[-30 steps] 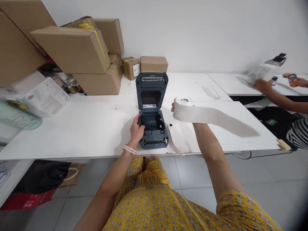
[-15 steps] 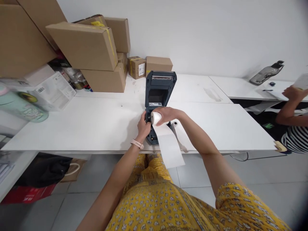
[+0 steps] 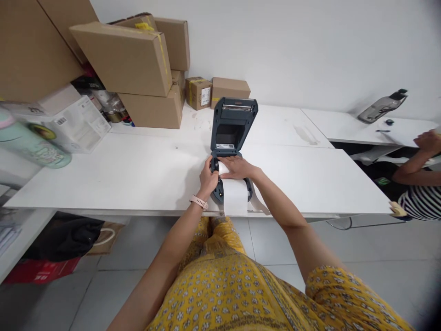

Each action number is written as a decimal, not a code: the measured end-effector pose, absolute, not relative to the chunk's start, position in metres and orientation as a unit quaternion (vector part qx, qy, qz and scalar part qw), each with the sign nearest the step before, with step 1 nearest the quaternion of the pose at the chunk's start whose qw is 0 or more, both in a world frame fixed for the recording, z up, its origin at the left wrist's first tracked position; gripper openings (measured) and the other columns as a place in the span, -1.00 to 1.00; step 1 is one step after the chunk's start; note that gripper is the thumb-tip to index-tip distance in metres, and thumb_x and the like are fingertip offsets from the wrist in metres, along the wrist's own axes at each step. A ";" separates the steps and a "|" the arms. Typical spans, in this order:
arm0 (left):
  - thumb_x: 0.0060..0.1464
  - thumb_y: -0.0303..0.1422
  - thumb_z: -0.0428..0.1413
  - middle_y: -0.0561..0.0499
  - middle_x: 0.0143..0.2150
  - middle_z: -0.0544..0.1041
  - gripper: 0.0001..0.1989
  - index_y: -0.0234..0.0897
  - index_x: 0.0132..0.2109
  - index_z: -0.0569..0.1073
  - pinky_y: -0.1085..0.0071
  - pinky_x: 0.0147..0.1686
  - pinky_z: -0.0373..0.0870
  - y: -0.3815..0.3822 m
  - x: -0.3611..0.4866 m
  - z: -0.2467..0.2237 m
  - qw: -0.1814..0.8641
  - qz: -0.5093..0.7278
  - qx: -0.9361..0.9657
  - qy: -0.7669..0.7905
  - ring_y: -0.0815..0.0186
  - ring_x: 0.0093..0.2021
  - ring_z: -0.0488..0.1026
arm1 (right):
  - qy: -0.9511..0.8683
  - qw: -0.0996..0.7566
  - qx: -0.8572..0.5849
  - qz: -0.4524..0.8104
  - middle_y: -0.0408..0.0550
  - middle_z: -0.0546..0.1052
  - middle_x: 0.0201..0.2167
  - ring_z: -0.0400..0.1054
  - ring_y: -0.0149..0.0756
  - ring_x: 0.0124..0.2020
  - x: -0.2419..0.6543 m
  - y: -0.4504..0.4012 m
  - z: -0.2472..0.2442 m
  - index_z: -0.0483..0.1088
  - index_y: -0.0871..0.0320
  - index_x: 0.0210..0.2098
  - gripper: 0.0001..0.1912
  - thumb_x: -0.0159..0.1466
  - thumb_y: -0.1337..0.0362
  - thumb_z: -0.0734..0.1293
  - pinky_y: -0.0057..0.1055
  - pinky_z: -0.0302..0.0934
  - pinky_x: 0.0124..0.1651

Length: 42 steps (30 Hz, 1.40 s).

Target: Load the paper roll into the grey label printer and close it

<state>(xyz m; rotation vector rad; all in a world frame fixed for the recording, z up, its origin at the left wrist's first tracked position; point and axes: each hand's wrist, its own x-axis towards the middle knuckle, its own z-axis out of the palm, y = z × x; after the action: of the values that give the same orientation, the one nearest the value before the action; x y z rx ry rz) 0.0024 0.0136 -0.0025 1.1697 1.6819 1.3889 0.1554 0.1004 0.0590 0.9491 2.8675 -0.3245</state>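
white wall [image 3: 292, 50], white table [image 3: 303, 179] with a few stains. dark blue-grey plastic printer [image 3: 225, 131] near the front edge, lid up. small white paper roll [image 3: 223, 168] down in its bay; loose white strip [image 3: 235, 196] runs out over the front to the table edge. left hand [image 3: 207, 179] grasps the printer's left side, thumb over the rim by the roll's end. right hand [image 3: 237, 167] lies across the roll, fingers on the far side, thumb nearer; can't tell if they're squeezing.

risks, my read: uneven push from the right palm could leave the roll skewed on its holder. left thumb could get pinched at the roll end. strip could snag or crease if the table edge catches it.

writing: label [image 3: 225, 146] inside lid, print too small to read. shipping label [image 3: 205, 95] on small brown taped cardboard box [image 3: 193, 94], same. barcode on white carton [image 3: 74, 126]; no brand i can make out.
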 end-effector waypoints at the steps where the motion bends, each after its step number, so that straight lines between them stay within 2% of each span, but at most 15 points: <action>1: 0.00 -0.59 0.08 -0.05 0.42 0.46 -0.22 -0.15 0.40 0.34 0.10 0.47 0.22 0.013 0.002 -0.002 0.326 0.529 0.448 0.642 0.07 0.41 0.40 | 0.944 0.020 0.315 -0.099 0.33 0.23 0.50 0.18 0.23 0.49 0.160 0.091 0.054 0.05 0.26 0.53 -0.15 0.44 -0.08 0.31 0.18 0.14 0.45; 4: 0.01 -0.58 0.07 -0.08 0.42 0.46 -0.22 -0.19 0.42 0.33 0.08 0.46 0.23 0.013 0.003 -0.003 0.327 0.528 0.453 0.639 0.05 0.40 0.42 | 0.938 -0.067 0.333 -0.074 0.26 0.11 0.56 0.02 0.12 0.57 0.174 0.053 0.038 0.14 0.24 0.51 -0.30 0.53 -0.03 0.17 0.13 0.10 0.51; 7: 0.02 -0.57 0.08 -0.07 0.41 0.46 -0.22 -0.16 0.42 0.33 0.08 0.44 0.27 0.013 0.003 -0.005 0.331 0.539 0.451 0.630 0.05 0.38 0.44 | 0.930 -0.121 0.345 -0.046 0.21 0.18 0.53 0.07 0.03 0.56 0.185 0.008 0.024 0.24 0.21 0.46 -0.39 0.57 0.02 0.10 0.08 0.09 0.53; 9: 0.02 -0.56 0.08 -0.06 0.41 0.46 -0.23 -0.16 0.41 0.34 0.08 0.45 0.27 0.014 0.003 -0.007 0.328 0.545 0.450 0.627 0.06 0.38 0.43 | 0.924 -0.142 0.355 -0.029 0.20 0.24 0.51 0.13 0.00 0.54 0.189 -0.019 0.018 0.24 0.19 0.46 -0.41 0.58 0.05 0.08 0.09 0.08 0.54; 17: -0.03 -0.57 0.10 -0.05 0.43 0.44 -0.19 -0.14 0.41 0.34 0.08 0.49 0.21 0.020 0.001 -0.018 0.335 0.567 0.446 0.606 0.07 0.42 0.38 | 0.909 -0.187 0.374 -0.007 0.21 0.19 0.53 0.05 0.04 0.57 0.187 -0.063 0.005 0.19 0.20 0.48 -0.38 0.56 0.03 0.14 0.09 0.16 0.50; 24: 0.00 -0.57 0.11 -0.15 0.47 0.37 -0.22 -0.25 0.40 0.32 0.12 0.51 0.14 0.022 0.002 -0.014 0.354 0.583 0.435 0.588 0.09 0.47 0.30 | 0.906 -0.197 0.373 -0.033 0.24 0.22 0.52 0.09 0.06 0.55 0.185 -0.059 0.007 0.25 0.21 0.45 -0.38 0.54 0.01 0.18 0.11 0.19 0.47; 26: 0.06 -0.50 0.16 -0.16 0.48 0.34 -0.26 -0.24 0.41 0.30 0.13 0.51 0.12 0.009 0.008 -0.009 0.370 0.584 0.414 0.592 0.08 0.50 0.26 | 0.902 -0.207 0.375 -0.050 0.24 0.22 0.51 0.09 0.08 0.55 0.185 -0.061 0.008 0.26 0.20 0.45 -0.38 0.52 0.01 0.22 0.14 0.18 0.47; 29: 0.15 -0.26 0.28 -0.18 0.48 0.34 -0.25 -0.18 0.43 0.25 0.08 0.48 0.18 -0.026 0.022 -0.005 0.404 0.579 0.372 0.602 0.01 0.48 0.28 | 0.898 -0.237 0.355 -0.109 0.21 0.31 0.47 0.15 0.09 0.52 0.193 -0.061 0.014 0.38 0.15 0.37 -0.44 0.50 0.00 0.26 0.17 0.22 0.44; 32: 0.07 -0.11 0.38 -0.19 0.43 0.41 -0.12 -0.11 0.45 0.22 0.03 0.41 0.31 -0.066 0.037 -0.005 0.458 0.594 0.369 0.550 -0.03 0.40 0.39 | 0.865 -0.326 0.320 -0.208 0.06 0.61 0.21 0.45 -0.07 0.32 0.209 -0.042 0.033 0.58 0.02 0.12 -0.60 0.54 0.02 0.20 0.01 0.41 0.31; 34: 0.03 -0.08 0.41 -0.20 0.41 0.43 -0.07 -0.09 0.45 0.21 0.01 0.39 0.33 -0.083 0.043 -0.006 0.482 0.599 0.354 0.533 -0.03 0.39 0.41 | 0.807 -0.431 0.343 -0.212 0.03 0.68 0.08 0.55 -0.12 0.16 0.216 -0.011 0.055 0.61 -0.01 0.04 -0.58 0.54 -0.02 0.18 -0.04 0.45 0.24; 35: 0.00 -0.09 0.43 -0.21 0.41 0.44 -0.04 -0.09 0.45 0.20 0.01 0.39 0.33 -0.087 0.044 -0.007 0.490 0.600 0.346 0.530 -0.04 0.39 0.41 | 0.775 -0.481 0.367 -0.183 0.05 0.67 0.09 0.54 -0.09 0.17 0.216 0.011 0.068 0.58 -0.01 0.08 -0.55 0.53 -0.08 0.18 0.00 0.42 0.27; 37: -0.04 -0.09 0.46 -0.23 0.41 0.43 0.02 -0.11 0.47 0.18 -0.01 0.40 0.32 -0.090 0.043 -0.008 0.499 0.598 0.337 0.529 -0.06 0.40 0.40 | 0.750 -0.525 0.379 -0.133 0.08 0.58 0.24 0.41 -0.03 0.33 0.210 0.065 0.098 0.50 -0.01 0.21 -0.39 0.50 -0.23 0.10 0.10 0.24 0.43; 40: -0.10 -0.08 0.48 -0.26 0.42 0.42 0.08 -0.13 0.48 0.17 -0.03 0.42 0.29 -0.087 0.039 -0.009 0.503 0.593 0.340 0.529 -0.09 0.41 0.39 | 0.758 -0.507 0.384 -0.142 0.04 0.39 0.43 0.16 -0.03 0.51 0.189 0.147 0.141 0.35 -0.02 0.35 -0.17 0.43 -0.40 -0.02 0.07 0.00 0.56; 42: -0.10 -0.06 0.48 -0.25 0.44 0.39 0.08 -0.13 0.48 0.17 -0.01 0.43 0.27 -0.087 0.036 -0.010 0.502 0.592 0.350 0.525 -0.08 0.43 0.36 | 0.774 -0.471 0.379 -0.189 0.06 0.41 0.42 0.19 -0.03 0.49 0.175 0.183 0.161 0.35 0.01 0.35 -0.09 0.40 -0.44 -0.09 0.02 0.02 0.55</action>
<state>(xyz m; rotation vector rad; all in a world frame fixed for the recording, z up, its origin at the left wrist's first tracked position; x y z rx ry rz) 0.0356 -0.0873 -0.0100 0.8458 1.2677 1.4299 0.1753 0.1831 0.1607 1.7719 3.6160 -0.8814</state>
